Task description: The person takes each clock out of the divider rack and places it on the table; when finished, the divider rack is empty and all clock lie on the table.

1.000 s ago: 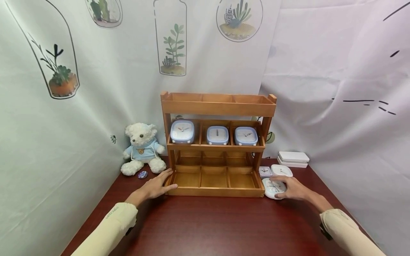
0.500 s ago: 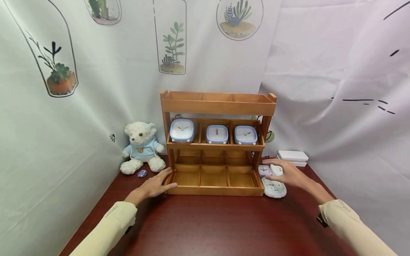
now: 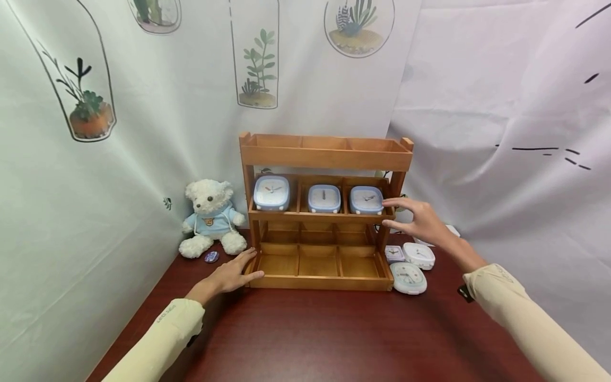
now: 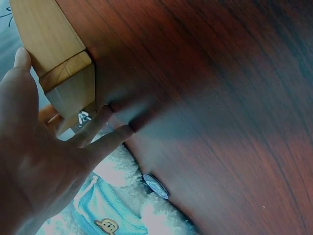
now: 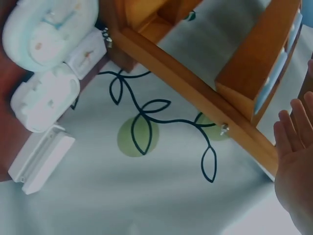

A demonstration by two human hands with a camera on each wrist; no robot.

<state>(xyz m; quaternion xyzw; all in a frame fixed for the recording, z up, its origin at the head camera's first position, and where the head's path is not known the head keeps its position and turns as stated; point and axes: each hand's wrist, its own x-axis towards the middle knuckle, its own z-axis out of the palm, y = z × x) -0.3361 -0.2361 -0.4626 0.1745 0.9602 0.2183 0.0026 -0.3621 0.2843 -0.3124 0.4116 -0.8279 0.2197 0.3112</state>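
Observation:
A wooden three-tier rack (image 3: 321,284) stands on the dark red table. My left hand (image 3: 228,275) rests at its lower left corner, fingers spread, thumb along the front edge; the left wrist view shows this hand (image 4: 54,156) beside the wooden corner (image 4: 68,73). My right hand (image 3: 425,222) is raised at the right end of the middle tier, thumb and fingers apart. Its fingertips are right at the blue alarm clock (image 3: 366,200) in the right compartment. Two more blue clocks sit in that tier, one in the middle (image 3: 324,199) and one at the left (image 3: 271,193).
Right of the rack lie a round-cornered pale clock (image 3: 408,278), a white clock (image 3: 419,255) and a small purple square clock (image 3: 394,253). White boxes (image 5: 41,159) lie behind them. A white teddy bear (image 3: 210,217) sits at the left, near a small round badge (image 3: 212,257).
My right hand has left the pale clock on the table and moved up and left to the middle tier's right clock. The left hand stays at the rack's corner.

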